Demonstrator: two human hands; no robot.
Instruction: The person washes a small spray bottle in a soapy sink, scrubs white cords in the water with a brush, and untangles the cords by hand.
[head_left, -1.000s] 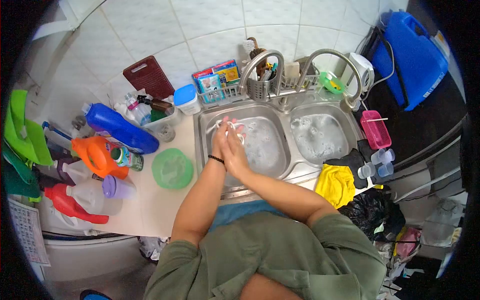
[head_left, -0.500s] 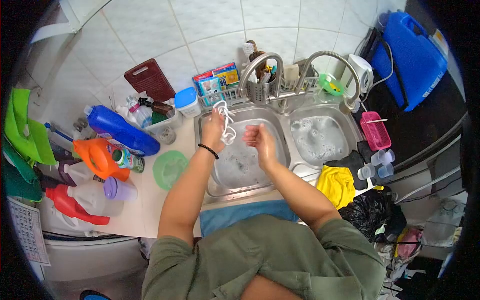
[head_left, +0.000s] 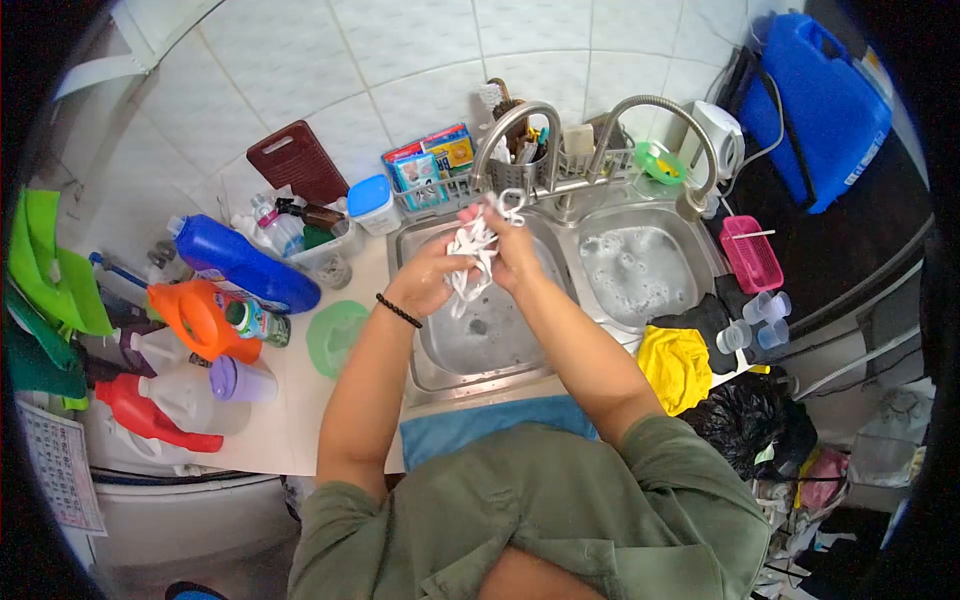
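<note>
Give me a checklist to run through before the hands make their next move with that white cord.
1. Both hands on it: ok; left hand and right hand grip the white cord.
2. Cord above the left basin: ok.
3. Cord untangled: not ok; it is bunched and looped.
4. Left basin's drain in sight: ok.
5. Right basin free of suds: not ok.
6. Cord fully rinsed: cannot tell.
</note>
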